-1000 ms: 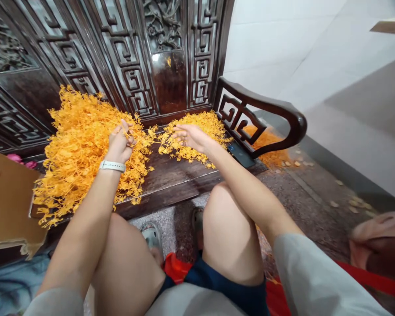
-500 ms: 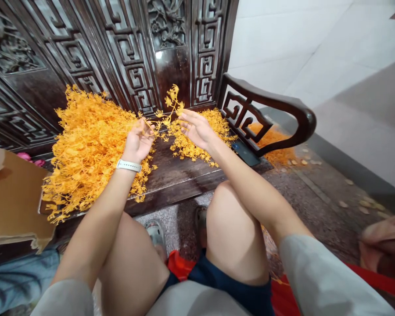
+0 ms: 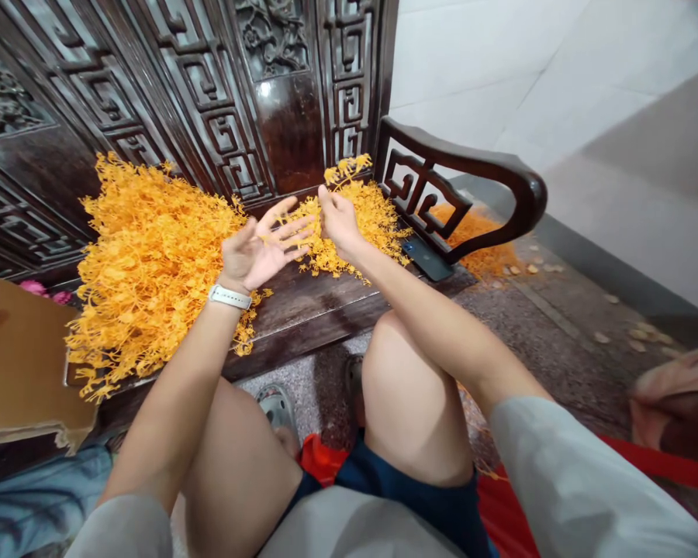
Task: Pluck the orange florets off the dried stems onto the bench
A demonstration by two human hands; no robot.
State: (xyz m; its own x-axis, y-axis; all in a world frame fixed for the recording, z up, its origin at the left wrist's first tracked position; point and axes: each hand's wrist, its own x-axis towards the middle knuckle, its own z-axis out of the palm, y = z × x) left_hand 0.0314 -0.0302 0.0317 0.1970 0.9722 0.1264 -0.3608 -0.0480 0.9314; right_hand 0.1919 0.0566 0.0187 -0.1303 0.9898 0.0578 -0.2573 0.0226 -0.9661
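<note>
My left hand [image 3: 263,246], with a pale watch band at the wrist, is open, palm up and fingers spread. It is beside a tall heap of orange-yellow artificial flower sprigs [image 3: 157,263]. In my right hand [image 3: 340,222] the fingers are closed in a pinch on one orange-yellow sprig [image 3: 349,170]; its small clusters stick up above the fingertips. A lower pile of the same yellow pieces [image 3: 378,225] lies behind and below this hand, on the dark wooden bench [image 3: 291,298].
A carved armrest [image 3: 477,155] closes off the bench's right end, with a dark phone [image 3: 427,260] near it. An open cardboard box [image 3: 23,356] stands at left. More orange pieces [image 3: 488,252] lie on the floor beyond the armrest. Red fabric [image 3: 323,459] shows between my legs.
My left hand has opened wide, its fingers now stretched toward the right. The sprig that spanned both hands is now in my right hand, whose fingers have closed.
</note>
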